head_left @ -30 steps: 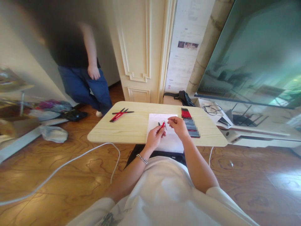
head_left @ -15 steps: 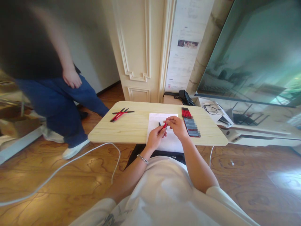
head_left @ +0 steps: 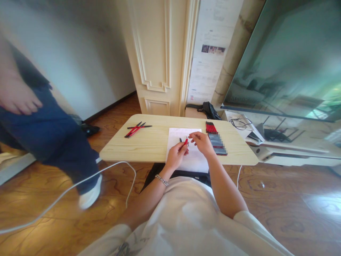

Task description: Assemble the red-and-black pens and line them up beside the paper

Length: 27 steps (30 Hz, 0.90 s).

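Note:
Over the white paper [head_left: 174,137] my left hand [head_left: 177,154] pinches a red pen barrel [head_left: 185,141], its narrow end pointing up and away from me. My right hand [head_left: 200,142] is just right of that end, thumb and fingertips drawn together; whatever is between them is too small to make out. A short black pen piece [head_left: 180,139] lies on the paper beside the barrel, partly hidden by my left hand. To the left, several red and black pens [head_left: 136,130] lie crossed on the table [head_left: 117,149].
On the table's right side, a row of red and black pens [head_left: 211,127] sits above a dark flat packet [head_left: 217,144], partly pixelated. A person in dark blue trousers [head_left: 61,135] stands at the left. A white cable [head_left: 66,193] crosses the floor. Behind the table is a black bag [head_left: 209,110].
My right hand has come slightly away from the red barrel, leaving its narrow end visible. My left hand stays nearly still. The person at the left has stepped nearer and further left.

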Tool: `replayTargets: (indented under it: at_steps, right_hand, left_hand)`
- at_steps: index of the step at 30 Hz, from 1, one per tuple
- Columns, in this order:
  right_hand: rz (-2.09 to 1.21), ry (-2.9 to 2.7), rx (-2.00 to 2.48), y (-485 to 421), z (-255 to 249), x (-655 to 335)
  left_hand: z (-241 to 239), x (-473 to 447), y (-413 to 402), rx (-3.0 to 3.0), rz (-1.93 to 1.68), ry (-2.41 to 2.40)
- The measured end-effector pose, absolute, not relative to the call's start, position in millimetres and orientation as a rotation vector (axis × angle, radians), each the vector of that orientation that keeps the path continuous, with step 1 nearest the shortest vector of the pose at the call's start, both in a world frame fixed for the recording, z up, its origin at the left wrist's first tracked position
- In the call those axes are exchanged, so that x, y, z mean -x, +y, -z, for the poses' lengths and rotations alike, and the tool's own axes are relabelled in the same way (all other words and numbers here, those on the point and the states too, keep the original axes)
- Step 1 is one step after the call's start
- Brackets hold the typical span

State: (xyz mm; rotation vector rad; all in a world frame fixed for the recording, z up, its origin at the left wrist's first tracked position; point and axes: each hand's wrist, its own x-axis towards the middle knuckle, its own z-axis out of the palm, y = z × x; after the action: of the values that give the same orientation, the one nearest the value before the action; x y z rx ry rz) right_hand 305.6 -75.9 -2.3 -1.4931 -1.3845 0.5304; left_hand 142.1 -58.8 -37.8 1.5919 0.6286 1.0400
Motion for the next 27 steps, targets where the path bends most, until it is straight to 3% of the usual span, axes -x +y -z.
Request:
replayTargets:
  at_steps: [7, 16, 20, 27]
  right_hand:
    - [-0.238, -1.630, 2.209, -47.3, 9.0, -307.0]
    - [-0.246, -1.653, 2.434, -34.9, 7.9, -300.9]
    - [-0.278, -1.565, 2.285, -41.1, 11.2, -308.0]
    - [-0.706, -1.130, 1.360, -59.5, -9.8, -308.1]
  left_hand:
    - [40.4, -143.2, -57.0, -1.538, -1.049, 0.595]
    - [41.9, -144.6, -56.4, -1.503, -1.051, 0.584]
    - [43.3, -144.7, -55.6, -1.479, -1.044, 0.592]
    - [48.1, -146.3, -53.6, -1.450, -1.062, 0.563]
